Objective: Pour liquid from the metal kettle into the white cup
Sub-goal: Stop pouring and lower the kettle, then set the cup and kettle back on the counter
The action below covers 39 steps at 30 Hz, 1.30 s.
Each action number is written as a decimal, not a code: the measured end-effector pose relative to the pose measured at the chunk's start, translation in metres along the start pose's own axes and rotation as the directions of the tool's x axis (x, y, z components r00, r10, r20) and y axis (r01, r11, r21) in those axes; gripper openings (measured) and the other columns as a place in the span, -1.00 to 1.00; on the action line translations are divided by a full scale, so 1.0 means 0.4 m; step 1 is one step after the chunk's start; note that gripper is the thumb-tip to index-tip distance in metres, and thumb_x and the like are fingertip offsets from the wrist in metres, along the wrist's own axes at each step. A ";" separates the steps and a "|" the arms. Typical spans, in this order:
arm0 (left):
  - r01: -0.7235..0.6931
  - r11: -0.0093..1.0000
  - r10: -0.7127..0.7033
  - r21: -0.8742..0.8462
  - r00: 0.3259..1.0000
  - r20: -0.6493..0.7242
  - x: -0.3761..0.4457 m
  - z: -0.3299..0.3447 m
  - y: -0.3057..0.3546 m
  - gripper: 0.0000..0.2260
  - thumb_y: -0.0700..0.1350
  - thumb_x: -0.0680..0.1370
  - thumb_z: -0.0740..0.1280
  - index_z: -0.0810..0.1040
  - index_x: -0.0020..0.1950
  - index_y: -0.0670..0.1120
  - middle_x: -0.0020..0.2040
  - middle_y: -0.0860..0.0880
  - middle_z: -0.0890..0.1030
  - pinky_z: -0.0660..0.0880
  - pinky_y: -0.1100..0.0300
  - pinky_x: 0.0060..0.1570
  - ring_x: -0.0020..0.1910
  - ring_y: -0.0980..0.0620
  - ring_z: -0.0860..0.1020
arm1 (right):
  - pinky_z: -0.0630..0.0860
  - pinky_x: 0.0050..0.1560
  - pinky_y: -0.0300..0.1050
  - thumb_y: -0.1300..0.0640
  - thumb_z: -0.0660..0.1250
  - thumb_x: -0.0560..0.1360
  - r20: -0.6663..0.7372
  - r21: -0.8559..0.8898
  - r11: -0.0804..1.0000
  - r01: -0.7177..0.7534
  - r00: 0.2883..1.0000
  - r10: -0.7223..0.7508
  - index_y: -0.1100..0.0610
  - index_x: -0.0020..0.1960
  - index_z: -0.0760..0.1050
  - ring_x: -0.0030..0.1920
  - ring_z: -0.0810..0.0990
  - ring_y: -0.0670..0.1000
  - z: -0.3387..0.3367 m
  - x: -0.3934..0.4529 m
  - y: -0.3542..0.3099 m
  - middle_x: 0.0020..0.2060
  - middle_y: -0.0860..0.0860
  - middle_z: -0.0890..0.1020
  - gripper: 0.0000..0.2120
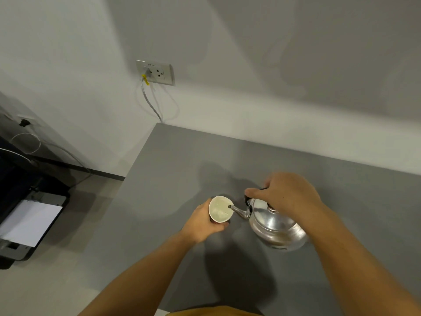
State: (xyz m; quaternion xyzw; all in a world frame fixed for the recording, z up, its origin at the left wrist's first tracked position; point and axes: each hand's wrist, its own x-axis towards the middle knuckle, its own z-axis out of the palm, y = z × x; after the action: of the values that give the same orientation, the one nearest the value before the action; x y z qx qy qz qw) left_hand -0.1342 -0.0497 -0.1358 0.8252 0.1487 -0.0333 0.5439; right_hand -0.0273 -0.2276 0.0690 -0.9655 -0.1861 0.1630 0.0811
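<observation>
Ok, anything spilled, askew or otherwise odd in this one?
Nothing stands out. The left hand holds the white cup, the right hand tips the metal kettle with its spout over the rim, and the grey table shows no visible spill.

Over a grey table (173, 160), the right hand (287, 197) grips the handle of a tilted metal kettle (275, 226), its spout over the rim of a white cup (219, 209) held by the left hand (202, 226). Pale liquid sits inside the cup.

dim, soft | overhead light | wall shadows | wide-angle edge bending
</observation>
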 end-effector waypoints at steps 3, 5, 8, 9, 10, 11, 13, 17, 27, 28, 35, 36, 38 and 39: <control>-0.012 1.000 0.012 -0.003 1.000 -0.003 -0.009 -0.001 0.004 -0.45 -0.08 0.35 0.63 0.55 0.28 0.17 0.08 0.29 0.68 0.43 0.55 0.02 0.09 0.32 0.62 | 0.27 -0.46 -0.11 -0.38 0.40 0.37 0.004 0.104 0.995 -0.002 1.000 0.002 0.11 -0.55 0.30 -0.57 0.38 0.00 0.013 -0.012 0.046 -0.72 -0.07 0.37 -0.35; -0.013 1.000 0.012 0.013 1.000 0.005 -0.010 -0.004 0.002 -0.45 -0.11 0.36 0.64 0.56 0.29 0.13 0.08 0.23 0.69 0.43 0.55 0.02 0.08 0.32 0.62 | 0.23 -0.48 -0.12 -0.39 0.38 0.37 -0.010 0.128 0.992 -0.007 1.000 0.008 0.10 -0.54 0.26 -0.60 0.30 -0.02 0.022 -0.020 0.066 -0.76 -0.06 0.29 -0.34; 0.004 0.999 -0.003 0.034 1.000 -0.010 -0.029 -0.007 0.000 -0.49 -0.16 0.38 0.62 0.57 0.29 0.00 0.11 0.08 0.70 0.55 0.31 0.11 0.09 0.15 0.66 | 0.21 -0.50 -0.13 -0.42 0.36 0.37 -0.043 0.152 0.988 -0.010 0.999 0.017 0.09 -0.53 0.28 -0.62 0.28 -0.06 0.030 -0.049 0.085 -0.76 -0.08 0.32 -0.35; 0.009 0.999 -0.008 0.042 1.000 -0.017 -0.032 -0.010 0.000 -0.50 -0.17 0.39 0.61 0.57 0.30 -0.03 0.14 0.03 0.70 0.58 0.20 0.16 0.11 0.07 0.67 | 0.21 -0.50 -0.14 -0.41 0.36 0.37 -0.051 0.169 0.985 -0.014 0.998 0.023 0.09 -0.52 0.30 -0.63 0.28 -0.08 0.032 -0.052 0.090 -0.75 -0.09 0.33 -0.36; 0.015 0.998 -0.013 0.056 1.000 -0.023 -0.033 -0.012 -0.002 -0.50 -0.18 0.41 0.60 0.56 0.32 -0.06 0.16 0.00 0.69 0.58 0.13 0.19 0.13 0.03 0.67 | 0.21 -0.50 -0.15 -0.41 0.37 0.37 -0.055 0.184 0.983 -0.015 0.998 0.026 0.09 -0.52 0.32 -0.66 0.27 -0.09 0.035 -0.052 0.095 -0.75 -0.09 0.33 -0.36; 0.022 0.996 -0.020 0.081 0.999 -0.026 -0.034 -0.015 -0.003 -0.50 -0.18 0.43 0.59 0.55 0.33 -0.07 0.19 -0.01 0.67 0.58 0.11 0.20 0.14 0.02 0.66 | 0.21 -0.51 -0.15 -0.41 0.38 0.37 -0.059 0.201 0.979 -0.013 0.998 0.025 0.10 -0.52 0.33 -0.67 0.29 -0.08 0.037 -0.054 0.099 -0.74 -0.09 0.33 -0.37; 0.035 0.988 -0.032 0.150 0.999 -0.022 -0.036 -0.022 -0.006 -0.53 -0.17 0.46 0.55 0.55 0.34 -0.09 0.19 -0.05 0.64 0.58 0.10 0.19 0.12 -0.01 0.65 | 0.21 -0.50 -0.14 -0.40 0.39 0.37 -0.070 0.240 0.971 -0.002 0.997 0.020 0.10 -0.52 0.33 -0.66 0.31 -0.09 0.038 -0.059 0.104 -0.73 -0.09 0.33 -0.37; 0.032 0.963 -0.023 0.269 0.999 -0.036 -0.048 -0.039 -0.008 -0.65 -0.18 0.53 0.44 0.57 0.32 -0.10 0.13 -0.10 0.62 0.50 0.19 0.07 0.05 -0.06 0.60 | 0.26 -0.46 -0.12 -0.39 0.38 0.39 -0.083 0.301 0.954 0.000 0.996 0.026 0.11 -0.51 0.37 -0.64 0.31 -0.11 0.035 -0.079 0.115 -0.71 -0.10 0.37 -0.37; 0.091 0.951 -0.045 0.296 0.986 -0.159 0.010 -0.072 0.002 -0.74 -0.19 0.65 0.28 0.65 0.28 -0.01 0.14 -0.01 0.73 0.49 0.19 0.05 0.07 -0.04 0.65 | 0.28 -0.43 -0.10 -0.40 0.35 0.41 -0.150 0.402 0.915 0.008 0.987 0.057 0.23 -0.38 0.48 -0.57 0.31 -0.08 0.004 -0.042 0.150 -0.57 -0.03 0.38 -0.33; 0.104 0.951 -0.055 0.290 0.984 -0.171 0.024 -0.078 0.003 -0.76 -0.16 0.66 0.28 0.65 0.27 -0.01 0.14 0.00 0.73 0.51 0.18 0.07 0.08 -0.04 0.66 | 0.29 -0.42 -0.10 -0.42 0.33 0.41 -0.157 0.410 0.912 0.002 0.985 0.068 0.25 -0.36 0.50 -0.56 0.33 -0.05 -0.003 -0.025 0.155 -0.58 -0.02 0.39 -0.31; 0.167 0.940 -0.100 0.298 0.969 -0.228 0.129 -0.117 0.010 -0.80 -0.02 0.66 0.31 0.65 0.22 0.00 0.04 -0.04 0.75 0.52 0.19 0.00 0.03 -0.07 0.69 | 0.55 -0.22 -0.01 -0.39 0.24 0.46 -0.208 0.497 0.867 0.028 0.974 0.088 0.20 -0.36 0.61 -0.44 0.58 0.09 -0.037 0.146 0.198 -0.45 0.19 0.63 -0.34; 0.172 0.938 -0.103 0.302 0.967 -0.233 0.145 -0.123 0.013 -0.81 0.00 0.66 0.31 0.65 0.20 0.00 0.02 -0.06 0.74 0.54 0.15 0.01 0.04 -0.09 0.68 | 0.57 -0.19 0.02 -0.38 0.26 0.45 -0.203 0.520 0.854 0.028 0.975 0.091 0.22 -0.35 0.61 -0.44 0.56 0.09 -0.036 0.174 0.202 -0.42 0.23 0.64 -0.35; 0.179 0.934 -0.105 0.310 0.965 -0.241 0.176 -0.135 0.022 -0.80 0.02 0.66 0.30 0.64 0.20 0.00 0.00 -0.07 0.74 0.56 0.11 0.03 0.04 -0.12 0.68 | 0.57 -0.19 0.04 -0.36 0.27 0.44 -0.194 0.525 0.851 0.015 0.976 0.102 0.24 -0.37 0.59 -0.47 0.52 0.07 -0.036 0.231 0.208 -0.42 0.25 0.62 -0.35; 0.177 0.931 -0.101 0.318 0.965 -0.243 0.191 -0.140 0.027 -0.79 0.02 0.66 0.29 0.64 0.19 -0.01 -0.01 -0.07 0.73 0.55 0.10 0.01 0.03 -0.13 0.67 | 0.55 -0.22 0.03 -0.35 0.27 0.43 -0.190 0.513 0.858 0.007 0.976 0.106 0.24 -0.39 0.58 -0.48 0.51 0.06 -0.036 0.257 0.208 -0.45 0.24 0.61 -0.36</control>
State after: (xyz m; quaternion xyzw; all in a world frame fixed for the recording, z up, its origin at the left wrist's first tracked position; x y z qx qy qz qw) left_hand -0.0643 0.0130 -0.1203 0.8917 0.2592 -0.0040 0.3709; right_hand 0.0956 -0.2656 0.0351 -0.9256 -0.1016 0.1047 0.3494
